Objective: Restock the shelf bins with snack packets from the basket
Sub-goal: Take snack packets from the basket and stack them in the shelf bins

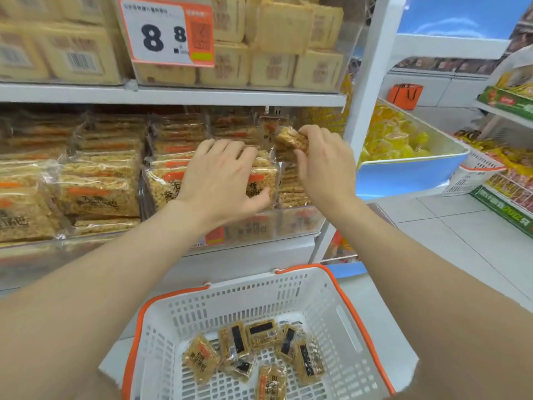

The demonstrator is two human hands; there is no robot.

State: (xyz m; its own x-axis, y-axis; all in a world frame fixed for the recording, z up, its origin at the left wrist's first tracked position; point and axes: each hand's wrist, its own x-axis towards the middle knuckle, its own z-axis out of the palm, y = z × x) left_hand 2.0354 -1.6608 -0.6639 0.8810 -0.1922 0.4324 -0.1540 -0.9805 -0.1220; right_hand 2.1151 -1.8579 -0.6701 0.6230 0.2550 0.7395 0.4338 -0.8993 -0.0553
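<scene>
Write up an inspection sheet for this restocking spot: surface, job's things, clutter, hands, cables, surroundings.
Surface: white shelf; clear-fronted shelf bin holding stacked packets.
Job's things: white basket with an orange rim, several snack packets inside.
Clutter: nothing seen.
Hands: left hand rests open on the stacked packets; right hand pinches one packet above the bin.
Cables: nothing seen.
Surroundings: price tag above; blue tray of yellow sweets and orange bag to the right.

Right hand (pixel 323 166) pinches snack packet (pixel 290 138); left hand (pixel 222 180) rests on stacked packets (pixel 163 183).
</scene>
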